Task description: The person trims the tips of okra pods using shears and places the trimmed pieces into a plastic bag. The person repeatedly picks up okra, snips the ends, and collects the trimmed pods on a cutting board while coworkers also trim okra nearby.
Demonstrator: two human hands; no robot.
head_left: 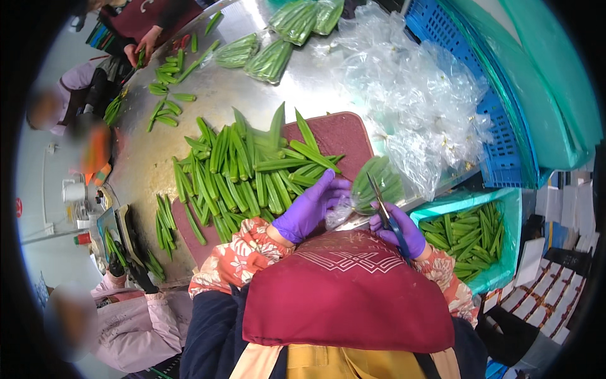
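Note:
My left hand (310,210), in a purple glove, is closed on the clear gathered end of a plastic bag of okra (377,182). The filled bag lies just beyond my hands, between them. Scissors (377,192) with dark handles are in my gloved right hand (405,231), their blades pointing away from me over the bag. Whether the blades touch the plastic, I cannot tell. Left of my hands, a heap of loose okra (243,170) covers much of a dark red board (346,134).
Filled okra bags (270,61) lie at the far side of the metal table (148,208). Clear plastic bags (410,95) pile up before a blue basket (503,148). A lined crate (511,218) of okra stands at right. Co-workers' hands (146,45) handle okra at left.

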